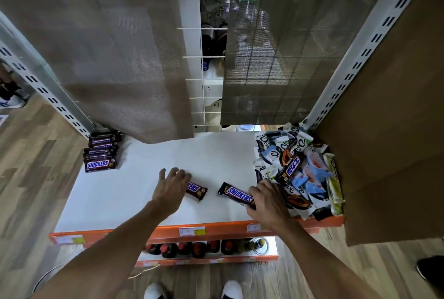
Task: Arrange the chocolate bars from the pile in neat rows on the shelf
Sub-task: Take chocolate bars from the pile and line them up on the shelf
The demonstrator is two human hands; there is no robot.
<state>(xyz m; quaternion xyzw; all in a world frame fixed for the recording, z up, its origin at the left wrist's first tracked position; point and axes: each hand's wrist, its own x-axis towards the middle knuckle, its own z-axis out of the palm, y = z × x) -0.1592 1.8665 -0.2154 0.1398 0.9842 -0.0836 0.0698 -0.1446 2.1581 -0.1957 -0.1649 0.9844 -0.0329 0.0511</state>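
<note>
On the white shelf [144, 193], a neat row of Snickers bars [101, 152] runs along the far left side. A mixed pile of chocolate bars [298, 169] lies at the right end. My left hand [169, 190] rests, fingers curled, over one end of a Snickers bar [198, 190] lying mid-shelf; whether it grips the bar is unclear. My right hand [268, 200] pinches the near end of a second Snickers bar [236, 194] just left of the pile.
An orange price rail [204, 229] edges the shelf front. Bottles [199, 248] stand on the lower shelf. Brown mesh sheets [115, 58] hang at the back. A cardboard panel [394, 130] closes the right side. White slotted uprights [360, 58] frame the bay.
</note>
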